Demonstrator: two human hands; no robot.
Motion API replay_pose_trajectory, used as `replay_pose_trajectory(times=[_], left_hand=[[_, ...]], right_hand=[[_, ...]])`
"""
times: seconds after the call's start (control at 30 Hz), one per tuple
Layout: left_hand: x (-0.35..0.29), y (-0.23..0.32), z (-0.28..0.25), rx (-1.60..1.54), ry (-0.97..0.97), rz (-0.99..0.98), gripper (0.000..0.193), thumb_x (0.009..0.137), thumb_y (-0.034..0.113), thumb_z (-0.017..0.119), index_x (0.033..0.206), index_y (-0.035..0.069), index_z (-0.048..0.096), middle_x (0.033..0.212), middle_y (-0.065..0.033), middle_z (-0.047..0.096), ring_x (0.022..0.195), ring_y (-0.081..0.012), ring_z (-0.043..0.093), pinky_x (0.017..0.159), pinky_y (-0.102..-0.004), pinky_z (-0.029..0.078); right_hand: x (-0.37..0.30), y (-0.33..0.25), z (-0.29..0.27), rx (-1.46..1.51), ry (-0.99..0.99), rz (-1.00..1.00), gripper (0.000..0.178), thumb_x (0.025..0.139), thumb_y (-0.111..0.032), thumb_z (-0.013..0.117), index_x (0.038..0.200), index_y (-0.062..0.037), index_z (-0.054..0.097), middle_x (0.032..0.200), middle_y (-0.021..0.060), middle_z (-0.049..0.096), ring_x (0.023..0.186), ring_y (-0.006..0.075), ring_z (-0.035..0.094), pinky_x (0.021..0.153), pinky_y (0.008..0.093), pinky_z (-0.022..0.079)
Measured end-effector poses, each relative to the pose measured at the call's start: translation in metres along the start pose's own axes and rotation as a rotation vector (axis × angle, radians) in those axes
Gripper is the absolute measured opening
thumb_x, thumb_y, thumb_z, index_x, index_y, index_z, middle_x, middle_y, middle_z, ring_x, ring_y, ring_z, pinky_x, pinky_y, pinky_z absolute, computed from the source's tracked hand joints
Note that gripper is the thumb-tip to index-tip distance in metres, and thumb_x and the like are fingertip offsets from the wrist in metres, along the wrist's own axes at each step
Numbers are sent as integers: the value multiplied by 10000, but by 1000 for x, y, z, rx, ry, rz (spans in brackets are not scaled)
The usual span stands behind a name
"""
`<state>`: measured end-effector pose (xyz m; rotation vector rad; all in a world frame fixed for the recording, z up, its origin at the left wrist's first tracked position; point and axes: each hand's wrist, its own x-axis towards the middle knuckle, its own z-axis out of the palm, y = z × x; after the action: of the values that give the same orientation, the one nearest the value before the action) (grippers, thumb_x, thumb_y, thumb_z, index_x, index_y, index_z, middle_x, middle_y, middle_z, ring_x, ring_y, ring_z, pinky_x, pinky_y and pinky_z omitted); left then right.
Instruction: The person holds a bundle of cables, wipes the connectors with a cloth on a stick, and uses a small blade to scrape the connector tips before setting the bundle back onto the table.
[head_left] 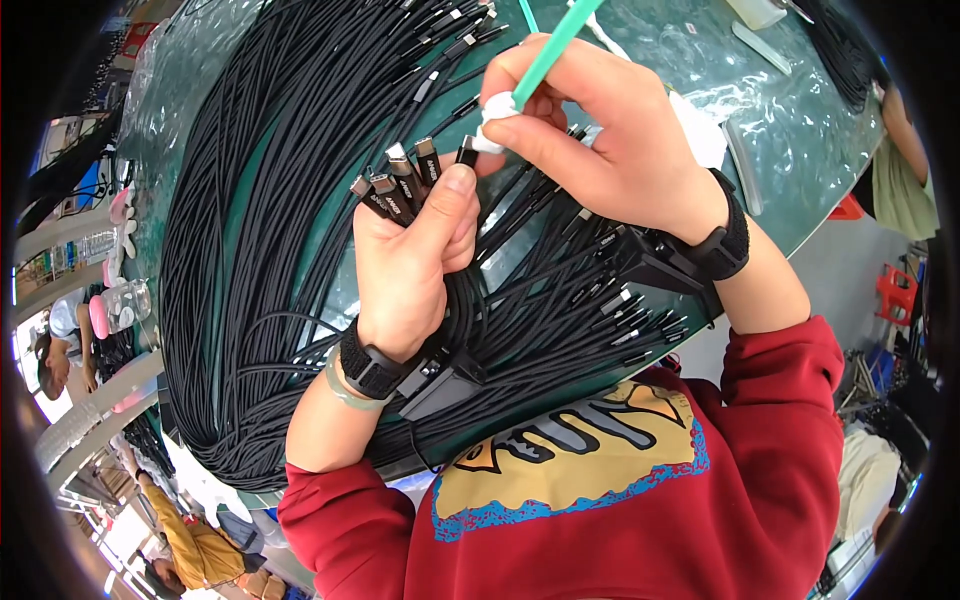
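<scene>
My left hand (pixel 405 285) is closed around several black cables, their metal-tipped plugs (pixel 400 170) fanned out above the fist. Its thumb presses beside one black plug (pixel 466 152) that stands apart at the right. My right hand (pixel 630 150) pinches a green stick (pixel 553 58) near its lower end, where a white wad (pixel 498 110) of cloth or cotton is wrapped. Part of that wad touches the tip of the separate plug, between the fingertips of both hands. The lower fingers of the right hand are partly hidden.
A large looped bundle of black cables (pixel 215 250) covers the left of the green table (pixel 790 215). More plug ends (pixel 620 310) lie below my right wrist. White material (pixel 700 130) and a pale strip (pixel 743 168) lie at right. People sit at left; a red stool (pixel 895 295) stands at right.
</scene>
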<state>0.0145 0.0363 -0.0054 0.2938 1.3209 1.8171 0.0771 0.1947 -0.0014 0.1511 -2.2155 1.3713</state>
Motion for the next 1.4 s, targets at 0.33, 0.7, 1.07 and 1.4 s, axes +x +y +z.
replay_pose_trajectory(times=[0.33, 0.7, 1.07, 1.4], left_hand=[[1, 0, 1, 7, 0, -16, 205, 860, 121, 489, 941, -59, 548, 551, 59, 367, 438, -5, 262, 382, -170, 179], [6, 10, -7, -385, -163, -238, 208, 843, 100, 498, 954, -69, 544, 532, 35, 390, 418, -29, 275, 379, -181, 207], [0, 4, 4, 88, 151, -17, 129, 756, 60, 615, 851, -27, 605, 525, 29, 474, 420, -16, 349, 388, -158, 229], [1, 2, 3, 176, 152, 0, 108, 752, 67, 622, 826, -11, 619, 523, 43, 473, 425, -6, 357, 394, -153, 230]], right_hand=[[4, 2, -2, -68, -17, -73, 129, 771, -46, 590, 883, -15, 536, 741, 20, 557, 584, 66, 557, 490, 183, 390], [1, 1, -5, 247, 46, 196, 128, 798, -66, 574, 912, -20, 541, 754, -4, 546, 647, 47, 534, 515, 182, 389], [-2, 1, 5, 192, 74, 103, 134, 796, -64, 575, 918, -21, 542, 757, -9, 534, 583, 49, 476, 517, 181, 379], [3, 6, 4, -208, 88, -179, 144, 764, -53, 594, 899, -37, 547, 735, 12, 526, 546, 75, 454, 485, 186, 357]])
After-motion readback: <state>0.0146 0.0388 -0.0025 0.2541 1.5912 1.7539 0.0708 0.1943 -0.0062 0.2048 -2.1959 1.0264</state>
